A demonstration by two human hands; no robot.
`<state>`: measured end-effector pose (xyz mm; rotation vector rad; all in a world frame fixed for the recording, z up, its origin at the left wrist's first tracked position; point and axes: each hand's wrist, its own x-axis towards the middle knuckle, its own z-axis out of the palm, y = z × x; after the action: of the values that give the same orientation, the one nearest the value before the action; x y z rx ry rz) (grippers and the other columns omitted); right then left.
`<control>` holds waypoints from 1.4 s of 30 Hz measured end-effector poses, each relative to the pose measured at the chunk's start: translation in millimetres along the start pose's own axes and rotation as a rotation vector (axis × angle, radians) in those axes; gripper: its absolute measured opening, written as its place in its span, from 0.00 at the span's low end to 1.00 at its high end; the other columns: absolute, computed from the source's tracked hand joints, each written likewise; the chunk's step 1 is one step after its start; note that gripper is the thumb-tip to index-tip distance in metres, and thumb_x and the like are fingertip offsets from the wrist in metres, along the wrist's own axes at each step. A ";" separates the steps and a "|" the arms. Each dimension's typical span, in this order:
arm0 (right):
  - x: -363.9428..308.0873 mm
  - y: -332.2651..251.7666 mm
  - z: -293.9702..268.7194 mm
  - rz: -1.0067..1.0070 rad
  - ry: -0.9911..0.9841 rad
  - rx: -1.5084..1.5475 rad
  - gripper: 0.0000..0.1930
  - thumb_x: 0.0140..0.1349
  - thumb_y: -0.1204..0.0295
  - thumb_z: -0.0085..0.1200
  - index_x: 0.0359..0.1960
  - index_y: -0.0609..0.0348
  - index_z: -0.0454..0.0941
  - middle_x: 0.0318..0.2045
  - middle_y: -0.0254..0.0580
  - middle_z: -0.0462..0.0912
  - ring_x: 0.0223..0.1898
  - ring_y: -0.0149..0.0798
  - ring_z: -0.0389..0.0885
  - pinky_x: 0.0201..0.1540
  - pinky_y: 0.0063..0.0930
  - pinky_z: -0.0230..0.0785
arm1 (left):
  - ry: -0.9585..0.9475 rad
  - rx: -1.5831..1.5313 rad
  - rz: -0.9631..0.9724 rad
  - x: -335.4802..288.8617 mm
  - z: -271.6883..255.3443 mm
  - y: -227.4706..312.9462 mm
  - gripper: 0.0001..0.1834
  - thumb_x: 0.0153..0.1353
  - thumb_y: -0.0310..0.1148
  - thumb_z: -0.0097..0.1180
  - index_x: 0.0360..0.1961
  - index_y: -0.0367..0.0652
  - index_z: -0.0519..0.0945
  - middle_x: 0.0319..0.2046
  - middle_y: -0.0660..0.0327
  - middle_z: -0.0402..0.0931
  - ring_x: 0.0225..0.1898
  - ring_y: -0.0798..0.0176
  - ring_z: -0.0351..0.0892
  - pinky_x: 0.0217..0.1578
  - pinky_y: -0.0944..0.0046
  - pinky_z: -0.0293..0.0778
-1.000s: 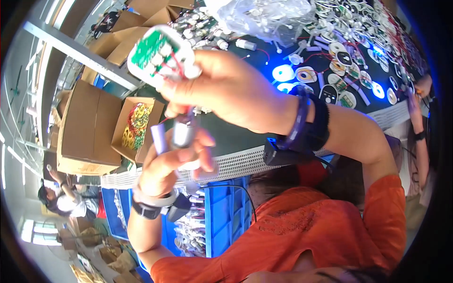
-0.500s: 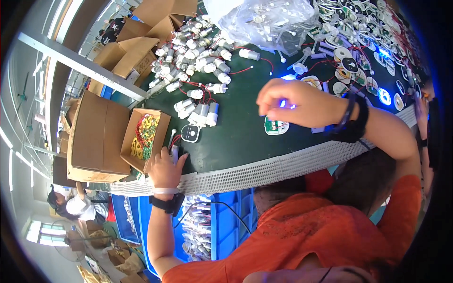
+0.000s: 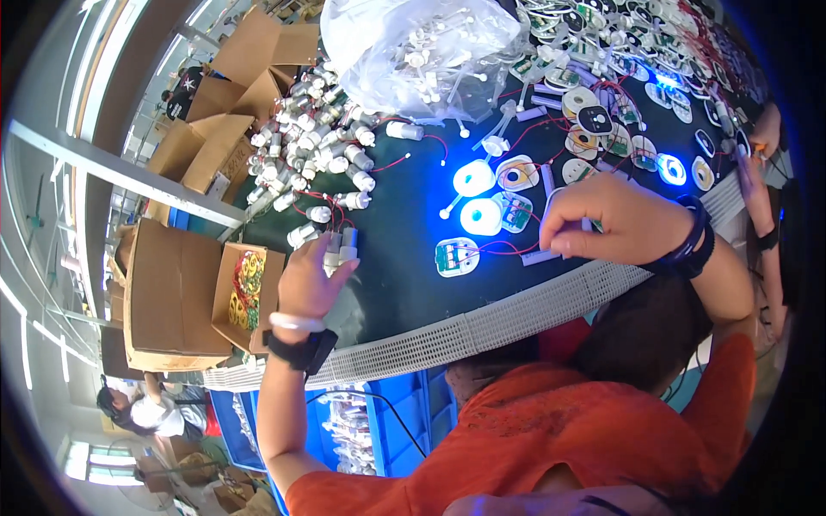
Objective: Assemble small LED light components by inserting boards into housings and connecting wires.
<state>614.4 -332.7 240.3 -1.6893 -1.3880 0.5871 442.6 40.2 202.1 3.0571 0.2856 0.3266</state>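
My left hand [image 3: 310, 284] reaches over the grey-and-white cylinders [image 3: 348, 245], which look like small motors; its fingers stretch to them, thumb apart. My right hand [image 3: 615, 219] is curled, fingertips together beside a lavender battery [image 3: 540, 256]; anything between the fingertips is hidden. An oval white piece with a green circuit board [image 3: 456, 257] lies left of it, red wires running toward that hand. Two oval pieces glow blue-white, an upper light [image 3: 473, 179] and a lower light [image 3: 481, 217]. Another board [image 3: 516, 212] sits against the lower one.
A clear plastic bag [image 3: 430, 60] of white parts lies at the back, beside a heap of motors [image 3: 314, 142]. At left stands an open carton [image 3: 225, 301] of yellow and green parts. White mesh edging [image 3: 465, 331] borders the table. Another person's hand [image 3: 764, 133] works at far right.
My left hand has moved from a battery near the table's edge up to the motors. My right hand has drawn back to the right, uncovering the two glowing pieces. The view has shifted.
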 end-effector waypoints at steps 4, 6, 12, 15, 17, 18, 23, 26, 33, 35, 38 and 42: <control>-11.1 3.3 -3.2 -0.033 -0.157 -0.134 0.09 0.60 0.68 0.52 0.38 0.59 0.78 0.31 0.41 0.81 0.33 0.44 0.80 0.38 0.34 0.71 | 0.021 0.264 0.061 23.5 24.9 11.2 0.25 0.47 0.43 0.65 0.44 0.42 0.78 0.42 0.53 0.76 0.43 0.46 0.75 0.40 0.52 0.75; -12.3 7.4 -5.1 -0.013 -0.177 -0.153 0.09 0.61 0.67 0.51 0.37 0.59 0.78 0.32 0.41 0.81 0.35 0.45 0.80 0.38 0.36 0.71 | -0.004 0.295 0.053 33.8 35.2 16.9 0.21 0.44 0.38 0.64 0.41 0.46 0.79 0.41 0.55 0.74 0.42 0.47 0.73 0.38 0.53 0.75; -9.3 35.6 -6.8 -0.084 -0.154 -0.124 0.10 0.62 0.66 0.50 0.34 0.60 0.77 0.29 0.44 0.80 0.32 0.47 0.79 0.37 0.37 0.70 | 0.051 0.035 0.264 54.6 43.2 75.5 0.20 0.43 0.32 0.63 0.42 0.46 0.78 0.42 0.56 0.74 0.44 0.48 0.72 0.45 0.53 0.72; -8.6 43.2 -11.2 -0.034 -0.104 -0.119 0.08 0.61 0.69 0.53 0.36 0.59 0.78 0.30 0.40 0.81 0.32 0.40 0.80 0.36 0.31 0.70 | 0.129 -0.053 0.331 76.5 53.1 85.5 0.24 0.48 0.32 0.64 0.48 0.44 0.75 0.49 0.56 0.73 0.47 0.48 0.72 0.46 0.54 0.72; -11.2 41.1 -13.5 0.060 -0.090 -0.066 0.08 0.61 0.69 0.53 0.36 0.60 0.78 0.30 0.40 0.81 0.31 0.40 0.80 0.35 0.31 0.70 | 0.237 -0.010 0.270 80.3 54.9 81.6 0.24 0.47 0.35 0.66 0.46 0.42 0.74 0.46 0.54 0.72 0.45 0.47 0.70 0.45 0.53 0.70; -12.6 41.6 -14.8 0.160 -0.073 -0.008 0.08 0.61 0.69 0.53 0.35 0.60 0.78 0.29 0.40 0.81 0.31 0.40 0.80 0.35 0.31 0.70 | 0.286 0.103 0.282 82.0 53.5 80.6 0.23 0.47 0.36 0.66 0.44 0.41 0.74 0.44 0.53 0.71 0.45 0.47 0.70 0.44 0.52 0.70; -23.1 45.4 -19.5 0.086 -0.051 -0.039 0.09 0.62 0.69 0.52 0.36 0.62 0.78 0.29 0.42 0.81 0.31 0.40 0.81 0.35 0.31 0.71 | 0.092 0.261 0.298 70.0 51.5 73.2 0.20 0.44 0.39 0.66 0.35 0.41 0.75 0.31 0.57 0.73 0.38 0.52 0.73 0.36 0.55 0.74; -20.8 44.8 -24.7 0.031 -0.017 -0.029 0.09 0.62 0.69 0.52 0.36 0.63 0.78 0.29 0.42 0.81 0.31 0.39 0.81 0.35 0.30 0.70 | 0.123 0.329 0.304 74.6 55.8 80.1 0.19 0.44 0.39 0.66 0.35 0.40 0.75 0.26 0.56 0.74 0.31 0.52 0.76 0.29 0.55 0.75; -25.1 43.2 -20.7 0.133 -0.029 -0.050 0.12 0.61 0.65 0.50 0.34 0.61 0.79 0.26 0.41 0.82 0.29 0.38 0.81 0.34 0.31 0.70 | -0.350 -0.184 0.062 82.0 42.5 62.9 0.18 0.49 0.38 0.64 0.35 0.36 0.78 0.22 0.56 0.79 0.24 0.58 0.80 0.29 0.62 0.74; -24.2 43.6 -21.7 0.134 -0.048 -0.075 0.11 0.62 0.65 0.51 0.35 0.60 0.78 0.27 0.40 0.82 0.28 0.37 0.81 0.33 0.30 0.70 | -0.365 -0.183 0.085 80.7 41.3 58.1 0.19 0.50 0.38 0.63 0.39 0.36 0.77 0.24 0.57 0.79 0.25 0.61 0.80 0.29 0.63 0.74; -25.2 46.7 -21.3 0.136 -0.069 -0.105 0.10 0.63 0.65 0.52 0.37 0.59 0.78 0.27 0.39 0.82 0.28 0.37 0.80 0.32 0.30 0.69 | -0.456 -0.410 0.064 81.4 41.7 52.2 0.23 0.53 0.39 0.61 0.47 0.37 0.76 0.26 0.59 0.79 0.26 0.64 0.79 0.28 0.64 0.73; -25.2 46.8 -19.1 0.157 -0.060 -0.120 0.10 0.63 0.65 0.52 0.37 0.59 0.78 0.26 0.39 0.81 0.28 0.37 0.80 0.32 0.30 0.69 | -0.721 -0.858 -0.217 92.0 14.0 45.7 0.29 0.58 0.38 0.56 0.59 0.39 0.68 0.28 0.62 0.77 0.27 0.69 0.76 0.27 0.68 0.72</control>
<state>648.4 -363.7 207.4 -1.9040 -1.3643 0.6586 542.1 12.3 210.6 2.0825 0.3123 -0.5252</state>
